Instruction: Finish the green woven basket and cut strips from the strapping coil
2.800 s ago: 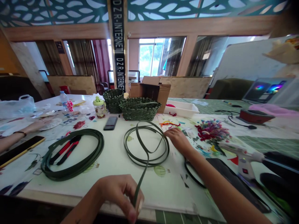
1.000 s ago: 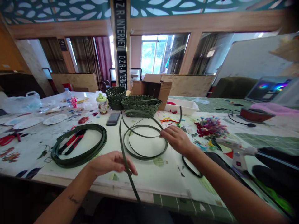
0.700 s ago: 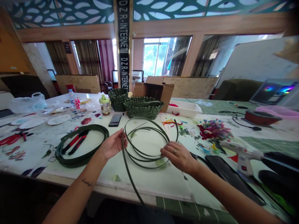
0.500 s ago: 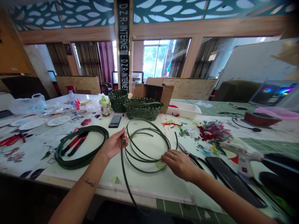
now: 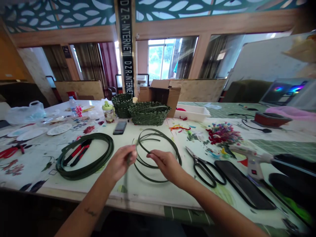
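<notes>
A loose coil of dark green strip (image 5: 170,146) lies on the white patterned table in front of me. My left hand (image 5: 120,163) is closed on one end of that strip, which hangs blurred down toward the table edge. My right hand (image 5: 164,163) hovers over the coil's near side, fingers curled and pinching toward the strip near my left hand. A larger, tighter coil of green strip (image 5: 98,161) lies to the left, with red-handled pliers (image 5: 76,153) inside it.
Two woven green baskets (image 5: 149,113) and a cardboard box (image 5: 160,93) stand behind the coil. Black scissors (image 5: 204,166), a glue gun (image 5: 254,161) and a pile of coloured scraps (image 5: 223,135) lie to the right. A phone (image 5: 119,127), a jar (image 5: 108,112) and plates sit to the left.
Both hands have come together over the near side of the loose coil. The right hand moved left off the coil's right edge, uncovering the scissors. The coil has settled flatter.
</notes>
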`<state>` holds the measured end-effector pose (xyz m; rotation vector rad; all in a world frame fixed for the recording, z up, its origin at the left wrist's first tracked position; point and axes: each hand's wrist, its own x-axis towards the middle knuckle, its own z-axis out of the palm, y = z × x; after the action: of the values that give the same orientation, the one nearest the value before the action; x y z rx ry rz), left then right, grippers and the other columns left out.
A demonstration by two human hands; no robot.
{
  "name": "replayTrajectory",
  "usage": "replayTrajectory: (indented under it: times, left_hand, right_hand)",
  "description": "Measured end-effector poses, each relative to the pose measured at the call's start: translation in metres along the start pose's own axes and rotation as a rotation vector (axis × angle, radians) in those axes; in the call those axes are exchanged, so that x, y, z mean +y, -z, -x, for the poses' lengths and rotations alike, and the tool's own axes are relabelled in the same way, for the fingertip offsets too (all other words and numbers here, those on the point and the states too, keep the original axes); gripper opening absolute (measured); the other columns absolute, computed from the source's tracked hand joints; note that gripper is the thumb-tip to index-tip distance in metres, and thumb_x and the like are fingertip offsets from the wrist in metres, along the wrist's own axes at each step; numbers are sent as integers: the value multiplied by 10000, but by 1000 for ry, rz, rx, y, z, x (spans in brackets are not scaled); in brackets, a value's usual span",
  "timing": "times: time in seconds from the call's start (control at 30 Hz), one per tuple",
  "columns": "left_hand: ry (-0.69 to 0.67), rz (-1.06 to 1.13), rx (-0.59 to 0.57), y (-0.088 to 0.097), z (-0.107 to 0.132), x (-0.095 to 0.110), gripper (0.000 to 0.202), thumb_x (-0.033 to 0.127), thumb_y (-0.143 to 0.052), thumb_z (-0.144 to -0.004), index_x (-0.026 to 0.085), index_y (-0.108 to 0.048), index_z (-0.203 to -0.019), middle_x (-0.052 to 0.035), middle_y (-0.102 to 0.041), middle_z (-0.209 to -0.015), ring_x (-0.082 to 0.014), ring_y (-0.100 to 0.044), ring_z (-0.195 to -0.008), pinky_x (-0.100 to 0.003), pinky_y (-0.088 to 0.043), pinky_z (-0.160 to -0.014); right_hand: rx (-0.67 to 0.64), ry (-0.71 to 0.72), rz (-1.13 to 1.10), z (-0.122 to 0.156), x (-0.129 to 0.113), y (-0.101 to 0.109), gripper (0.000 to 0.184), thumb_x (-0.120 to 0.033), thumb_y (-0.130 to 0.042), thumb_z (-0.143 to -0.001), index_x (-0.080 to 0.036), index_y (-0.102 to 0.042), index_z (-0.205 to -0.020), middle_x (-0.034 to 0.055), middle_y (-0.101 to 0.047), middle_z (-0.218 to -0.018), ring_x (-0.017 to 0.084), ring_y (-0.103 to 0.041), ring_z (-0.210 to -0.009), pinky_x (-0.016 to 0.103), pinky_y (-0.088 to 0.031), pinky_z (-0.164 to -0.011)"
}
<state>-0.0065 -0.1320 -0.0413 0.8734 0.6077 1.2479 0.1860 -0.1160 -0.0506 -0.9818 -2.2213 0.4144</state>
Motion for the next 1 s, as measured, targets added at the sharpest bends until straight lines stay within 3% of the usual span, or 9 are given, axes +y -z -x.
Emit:
replayTrajectory:
  times: [0.1, 0.2, 0.27, 0.33, 0.47, 0.6, 0.77, 0.9, 1.0]
  left_hand:
    - [-56, 231, 41, 17, 32, 35, 304, 167, -581, -764, 158, -457, -486, 61, -246, -429, -64, -265, -426, -196, -264, -419]
    - [-163, 160, 48, 38, 65, 59, 298, 174, -556, -773, 185, -481, -484, 53, -212, -403, -83, -262, -419, -212, -277, -423]
    - [-213, -42, -51, 47, 82, 63, 293, 258, -572, -782, 216, -541, -494, 38, -258, -373, -97, -286, -412, -235, -289, -432]
    - [-122, -296, -251, 48, 90, 57, 258, 323, -637, -742, 228, -611, -504, 11, -379, -370, -108, -344, -407, -262, -290, -436]
    - [329, -687, -572, 30, 82, 27, 254, 406, -645, -737, 177, -717, -655, -44, -574, -525, -133, -468, -488, -270, -323, -484]
    - [435, -617, -560, 18, 59, 3, 281, 417, -634, -751, 150, -718, -778, -58, -640, -700, -147, -546, -636, -255, -409, -604]
    - [282, -295, -334, 35, 25, -2, 330, 433, -624, -768, 129, -673, -886, -93, -654, -834, -173, -599, -760, -262, -453, -668]
    - [255, -22, -85, 47, -5, 1, 347, 450, -558, -815, 115, -636, -769, -66, -623, -707, -144, -599, -653, -251, -468, -625]
    - [180, 0, -26, 48, -22, 2, 262, 338, -616, -795, 120, -597, -652, -24, -568, -587, -113, -545, -531, -225, -443, -524]
  right_hand:
    - [4, 76, 480, 4, 50, 27, 244, -267, -396, -923, -212, -632, -890, 30, -673, -721, 141, -587, -623, 222, -339, -562]
    - [58, -9, 728, 6, 110, 65, 247, -159, -397, -877, -193, -641, -860, 76, -689, -758, 187, -610, -656, 246, -343, -561]
    - [106, -52, 786, 6, 140, 86, 260, -126, -379, -856, -155, -638, -859, 120, -681, -754, 213, -602, -639, 268, -347, -552]
    - [138, -56, 822, 3, 154, 97, 260, -119, -367, -857, -135, -626, -867, 134, -668, -738, 223, -595, -647, 283, -369, -568]
    - [120, 73, 819, -7, 143, 92, 236, -154, -371, -899, -156, -607, -897, 131, -663, -914, 236, -587, -902, 337, -431, -782]
    - [73, 392, 765, -11, 115, 75, 262, -192, -343, -939, -163, -602, -905, 119, -648, -968, 233, -543, -1031, 392, -423, -918]
    - [42, 672, 631, 5, 94, 60, 192, -189, -392, -933, -174, -584, -924, 96, -645, -917, 210, -565, -1008, 425, -457, -922]
    - [12, 746, 545, 23, 82, 53, 197, -174, -381, -935, -168, -576, -963, 108, -656, -934, 217, -560, -1050, 431, -476, -908]
    - [-36, 775, 528, 32, 81, 50, 254, -167, -329, -946, -162, -580, -980, 118, -660, -948, 217, -562, -1052, 426, -481, -898]
